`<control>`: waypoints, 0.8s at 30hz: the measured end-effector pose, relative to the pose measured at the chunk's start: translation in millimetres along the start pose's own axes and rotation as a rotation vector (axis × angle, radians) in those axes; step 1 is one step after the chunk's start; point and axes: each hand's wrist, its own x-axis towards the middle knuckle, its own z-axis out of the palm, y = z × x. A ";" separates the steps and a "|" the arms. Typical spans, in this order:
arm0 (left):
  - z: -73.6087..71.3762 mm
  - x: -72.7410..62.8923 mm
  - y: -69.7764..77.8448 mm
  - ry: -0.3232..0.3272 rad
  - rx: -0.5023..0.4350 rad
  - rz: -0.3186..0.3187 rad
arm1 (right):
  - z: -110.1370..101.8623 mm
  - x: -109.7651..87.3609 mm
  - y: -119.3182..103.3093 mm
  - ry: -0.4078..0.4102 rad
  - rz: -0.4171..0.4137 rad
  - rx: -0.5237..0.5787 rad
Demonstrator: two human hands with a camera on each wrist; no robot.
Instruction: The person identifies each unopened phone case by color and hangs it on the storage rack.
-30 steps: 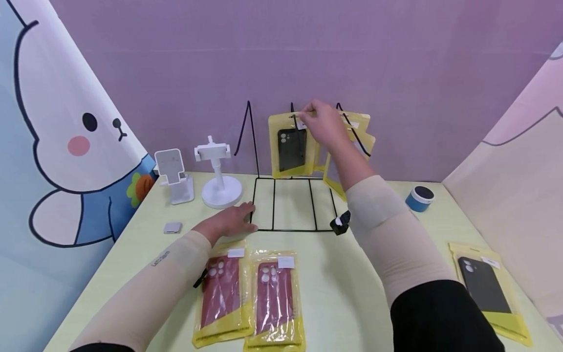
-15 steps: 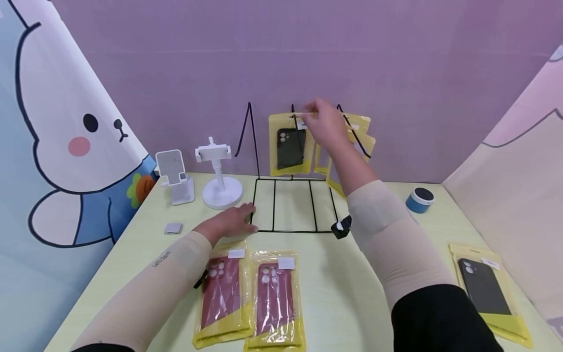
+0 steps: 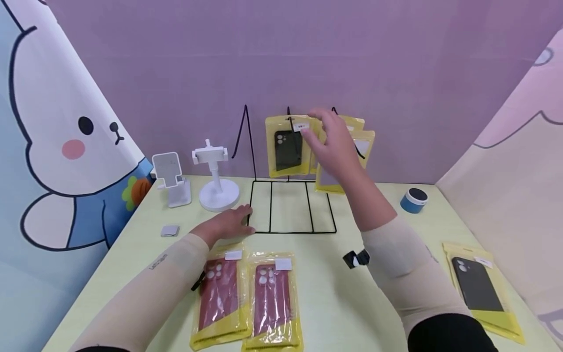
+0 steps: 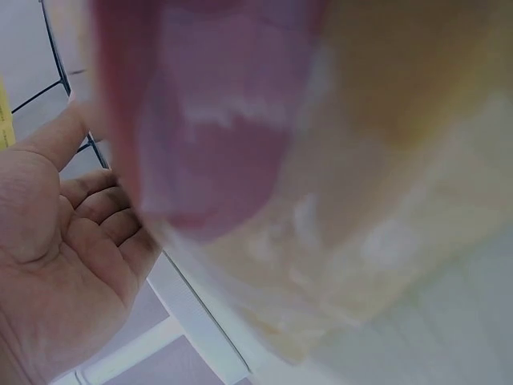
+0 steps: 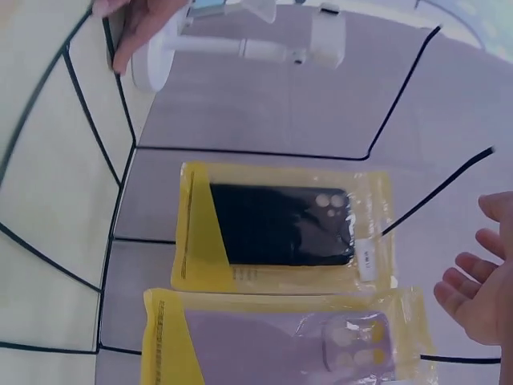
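My left hand [image 3: 226, 225] rests at the left edge of the black wire rack [image 3: 270, 208], thumb and fingers spread along its base wire. In the left wrist view, a bagged pink case [image 4: 216, 144] hides that hand's fingertips. My right hand [image 3: 336, 146], relaxed and holding nothing, is in front of the rack's hooks. On the middle hook hangs a yellow-edged bag with a black phone case [image 3: 288, 149]. Beside it, bags with a lilac phone case [image 5: 272, 345] hang on the right hook, partly behind my right hand. The left hook [image 3: 241, 132] holds nothing.
Two bagged dark pink phone cases [image 3: 218, 293] lie in front of the rack. Another bagged black case [image 3: 477, 283] lies far right, near a blue jar [image 3: 414, 200]. White phone stands [image 3: 218, 193] and a small grey block [image 3: 169, 231] are on the left. Purple cloth backs the table.
My right hand has let go of the top of the bag on the middle hook and drawn back to the right, its fingers spreading. My left hand stays at the rack.
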 end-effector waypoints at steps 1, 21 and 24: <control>-0.1 -0.2 -0.1 0.000 0.001 0.003 | -1.3 -6.2 -0.4 -0.009 -0.001 0.033; 1.4 1.8 -2.0 -0.009 -0.002 -0.003 | -21.8 -128.8 25.0 -0.245 0.061 0.111; 1.2 1.5 -2.2 -0.005 0.007 0.005 | -26.5 -141.4 33.8 -0.263 0.085 0.076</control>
